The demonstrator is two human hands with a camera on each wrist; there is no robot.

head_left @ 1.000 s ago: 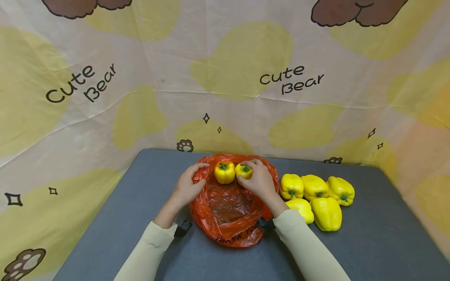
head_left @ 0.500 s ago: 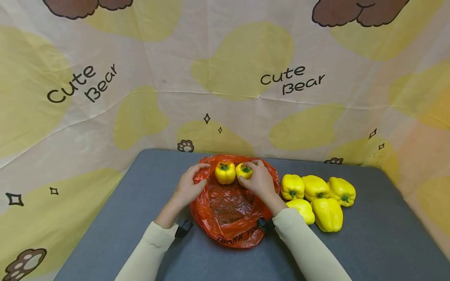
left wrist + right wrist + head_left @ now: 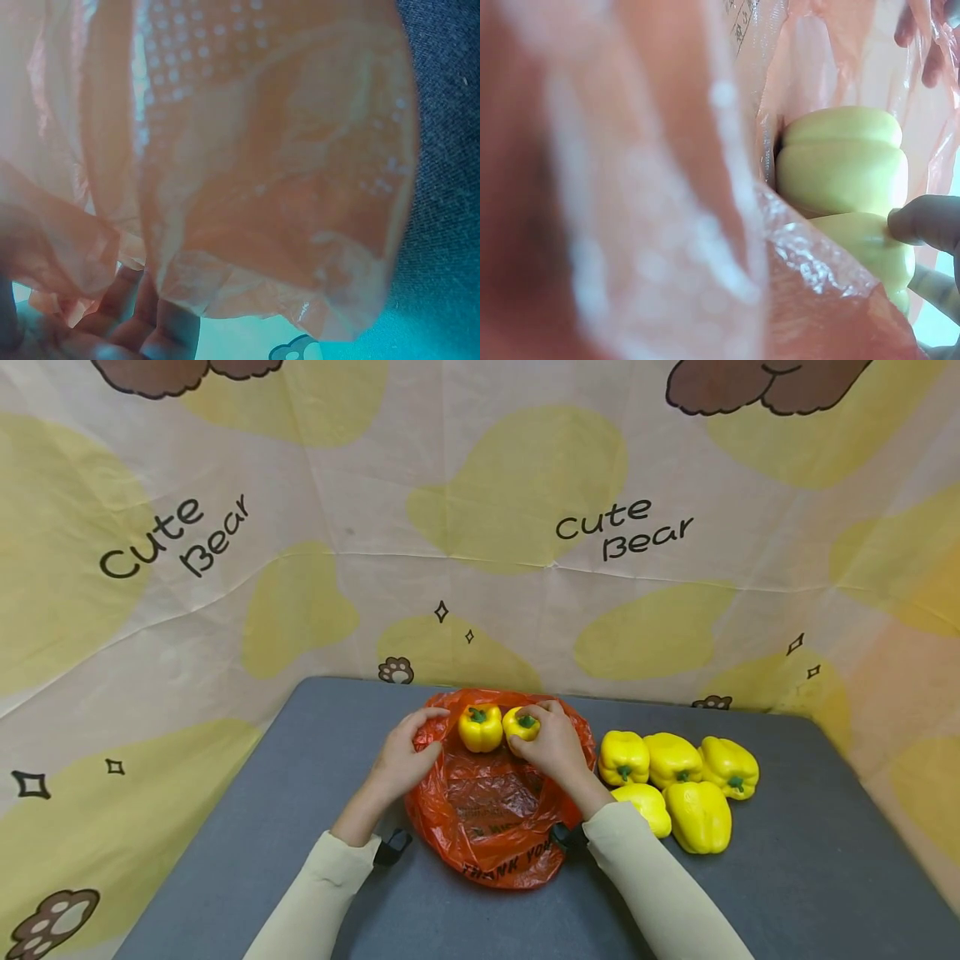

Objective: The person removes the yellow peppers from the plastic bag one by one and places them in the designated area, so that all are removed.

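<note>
A red plastic bag [image 3: 517, 872] printed "THANK YOU" sits with its mouth spread wide in the head view. At its far side stands a yellow bell pepper [image 3: 480, 728], stem up. My right hand [image 3: 557, 745] grips a second yellow bell pepper [image 3: 517, 723] beside it, thumb and fingers around it. In the right wrist view, the thumb [image 3: 930, 221] presses the lower pepper [image 3: 866, 240]; the other pepper [image 3: 844, 161] shows behind. My left hand [image 3: 399, 758] rests at the bag's left rim, thumb and fingers apart. Bag film [image 3: 270, 187] partly covers its fingers in the left wrist view.
Several yellow bell peppers [image 3: 697, 817] lie clustered on the grey table [image 3: 817, 860], right of the bag, partly behind the right sleeve [image 3: 660, 877]. A patterned "Cute Bear" cloth [image 3: 495, 493] hangs behind the table and along both sides.
</note>
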